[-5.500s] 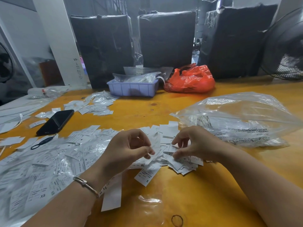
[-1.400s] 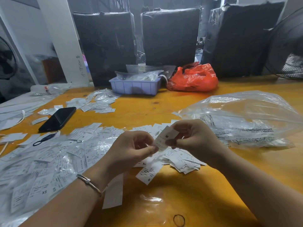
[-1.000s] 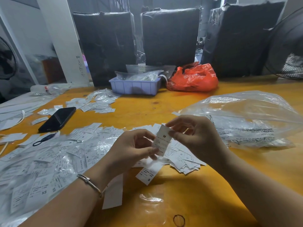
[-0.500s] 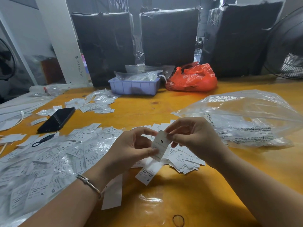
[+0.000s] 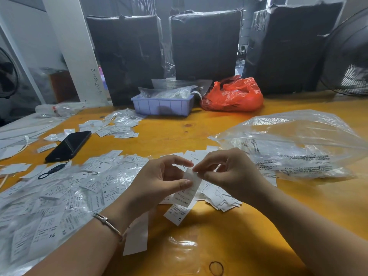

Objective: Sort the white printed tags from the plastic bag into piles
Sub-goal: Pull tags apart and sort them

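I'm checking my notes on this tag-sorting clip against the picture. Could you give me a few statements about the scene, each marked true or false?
1. Both hands hold one white tag between them. True: left hand and right hand pinch it.
2. The black phone lies right of the hands. False: it lies to their left.
3. The orange bag sits beside the lilac tray. True.
4. The clear plastic bag is in the left hand. False: it lies on the table.
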The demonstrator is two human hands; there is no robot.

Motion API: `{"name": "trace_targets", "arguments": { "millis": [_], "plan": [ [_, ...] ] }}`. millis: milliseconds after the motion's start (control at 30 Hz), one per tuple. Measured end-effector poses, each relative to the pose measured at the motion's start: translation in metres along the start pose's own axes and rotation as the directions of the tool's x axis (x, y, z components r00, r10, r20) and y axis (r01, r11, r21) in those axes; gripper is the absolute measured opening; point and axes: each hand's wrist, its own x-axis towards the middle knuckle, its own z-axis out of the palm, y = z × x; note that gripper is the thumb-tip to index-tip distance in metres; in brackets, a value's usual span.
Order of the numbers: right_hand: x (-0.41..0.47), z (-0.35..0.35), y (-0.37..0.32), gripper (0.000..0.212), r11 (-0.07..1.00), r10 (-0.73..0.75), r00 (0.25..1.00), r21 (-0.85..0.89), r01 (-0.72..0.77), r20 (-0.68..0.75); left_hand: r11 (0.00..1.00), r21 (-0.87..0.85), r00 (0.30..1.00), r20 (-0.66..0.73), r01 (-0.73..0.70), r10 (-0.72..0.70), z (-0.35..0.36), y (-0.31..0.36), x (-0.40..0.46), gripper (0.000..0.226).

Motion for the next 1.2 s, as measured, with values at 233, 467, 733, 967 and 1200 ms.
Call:
{"name": "trace_targets", "arguments": {
  "millis": [233, 467, 733, 967, 1200],
  "plan": [
    [-0.0003, -0.0026, -0.0023, 0.007, 0.997, 0.001, 1.000, 0.077, -0.001, -0.006, 1.000, -0.013, 1.000, 0.000, -0.009, 0.009, 0.0006, 0.0022, -0.0008, 0.039],
    [-0.0005, -0.0016, -0.0023, 0.017, 0.998, -0.007, 0.999, 0.061, 0.010, -0.039, 1.000, 0.001, 1.000, -0.006, -0.027, 0.027, -0.0008, 0.0016, -0.0008, 0.039],
    [-0.0006, -0.0046, -0.0035, 0.015, 0.999, -0.046, 0.999, 0.021, 0.046, 0.016, 0.998, -0.041, 0.998, -0.023, -0.055, 0.054, -0.0018, 0.0036, -0.0002, 0.031],
    [0.0022, -0.0049, 0.0017, 0.004, 0.999, 0.017, 0.997, -0.040, -0.014, 0.078, 0.997, 0.052, 0.999, -0.005, -0.054, 0.054, -0.0025, 0.0024, -0.0004, 0.014],
    [0.0024, -0.0014, 0.0004, 0.009, 1.000, 0.012, 0.995, -0.008, -0.011, 0.098, 0.998, 0.024, 0.998, 0.005, -0.055, 0.055, -0.0002, 0.0051, -0.0013, 0.016]
  ]
}}
